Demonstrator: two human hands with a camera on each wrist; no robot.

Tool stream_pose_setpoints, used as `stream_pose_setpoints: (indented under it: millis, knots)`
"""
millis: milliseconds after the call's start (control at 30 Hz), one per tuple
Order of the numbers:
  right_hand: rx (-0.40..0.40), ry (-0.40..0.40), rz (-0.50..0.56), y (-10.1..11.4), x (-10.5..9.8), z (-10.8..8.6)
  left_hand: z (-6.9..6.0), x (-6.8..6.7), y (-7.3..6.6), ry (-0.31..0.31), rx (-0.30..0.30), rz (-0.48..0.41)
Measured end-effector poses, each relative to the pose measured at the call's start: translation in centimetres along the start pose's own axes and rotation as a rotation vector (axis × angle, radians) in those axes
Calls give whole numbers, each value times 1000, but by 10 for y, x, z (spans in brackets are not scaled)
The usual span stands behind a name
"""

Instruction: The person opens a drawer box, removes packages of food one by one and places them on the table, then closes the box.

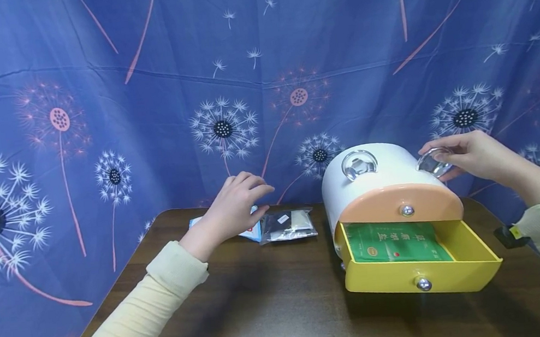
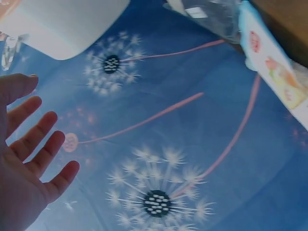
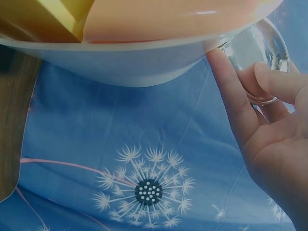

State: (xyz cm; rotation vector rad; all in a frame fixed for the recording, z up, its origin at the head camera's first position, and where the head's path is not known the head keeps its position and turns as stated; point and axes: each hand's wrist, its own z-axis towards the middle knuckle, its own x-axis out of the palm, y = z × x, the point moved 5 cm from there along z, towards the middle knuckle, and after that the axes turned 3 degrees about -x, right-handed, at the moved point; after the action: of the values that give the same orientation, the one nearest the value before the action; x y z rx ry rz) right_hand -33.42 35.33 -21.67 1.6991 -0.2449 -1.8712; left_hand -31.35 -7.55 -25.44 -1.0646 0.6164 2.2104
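Note:
A white rounded box with two shiny silver discs on top stands at the right of the table. Its yellow drawer is pulled out and holds a green packet; the orange drawer above is closed. My right hand pinches the right silver disc between thumb and fingers; in the right wrist view the hand has its thumb on the disc. My left hand, fingers spread and holding nothing, hovers left of the box; the left wrist view shows its palm.
Behind the left hand lie a blue and white packet and a clear plastic bag with small items. A black and yellow object is by the right sleeve. Blue dandelion cloth hangs behind the brown table.

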Motion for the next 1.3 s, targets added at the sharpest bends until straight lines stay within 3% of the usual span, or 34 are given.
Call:
stream_pose_setpoints:
  millis: [333, 533, 767, 1300]
  knots:
    - [-3, -8, -16, 0, 0, 0, 23, -20, -23, -26, 67, 20]
    - [3, -6, -29, 1, -1, -1, 33, -29, -40, 11, 91, 31]
    - [-5, -8, -43, 0, 0, 1, 45, -36, -57, 33, 112, 26]
    - [-10, 0, -48, 1, 0, 2, 68, -47, -93, 13, 180, 23]
